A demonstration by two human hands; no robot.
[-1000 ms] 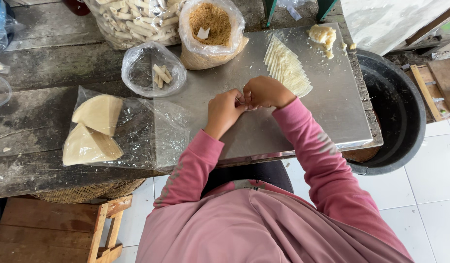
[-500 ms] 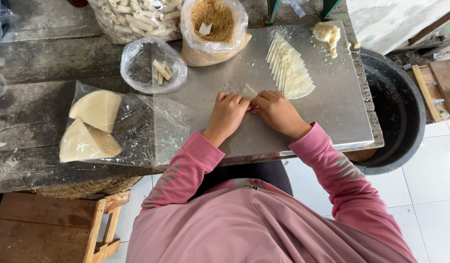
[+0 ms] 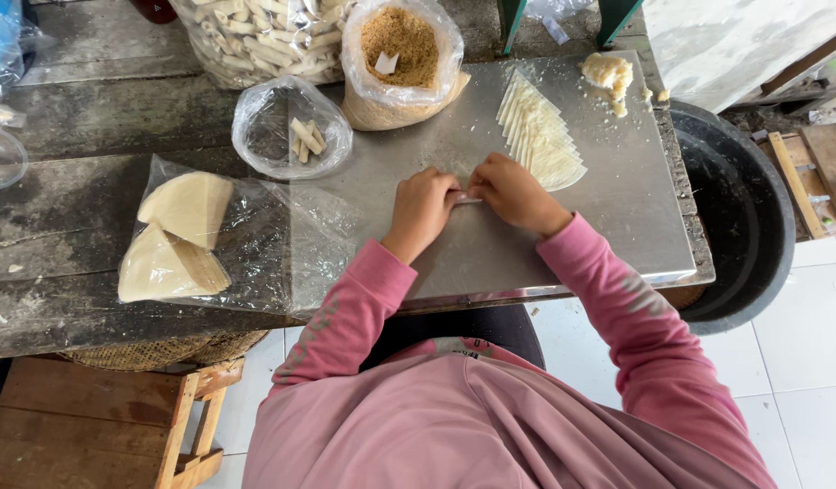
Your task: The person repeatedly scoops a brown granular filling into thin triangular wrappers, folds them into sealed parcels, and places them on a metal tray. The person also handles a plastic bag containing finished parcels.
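Left of frame, two stacks of pale triangular wrappers [image 3: 169, 240] are sitting in clear plastic on the wooden table [image 3: 65, 127]. Moving right, a small bag of finished rolls [image 3: 302, 138] is lying open at upper centre, with a bag of brown crumb filling [image 3: 398, 45] beside it.

At centre, on the steel sheet [image 3: 617, 217], your left hand [image 3: 422, 206] and right hand [image 3: 513, 192] are pressing down side by side, fingers curled, pinching a small wrapper roll [image 3: 466, 197] between them. Only a sliver of it is showing.

For this step, I'd say you're best keeping both thumbs level so the roll is tightening evenly, and holding pressure light so the thin sheet isn't tearing.

Right of your hands, a fan of wrapper sheets [image 3: 538, 136] is waiting, with a lump of dough [image 3: 610, 74] at upper right and a black tub [image 3: 739, 217] at the edge.
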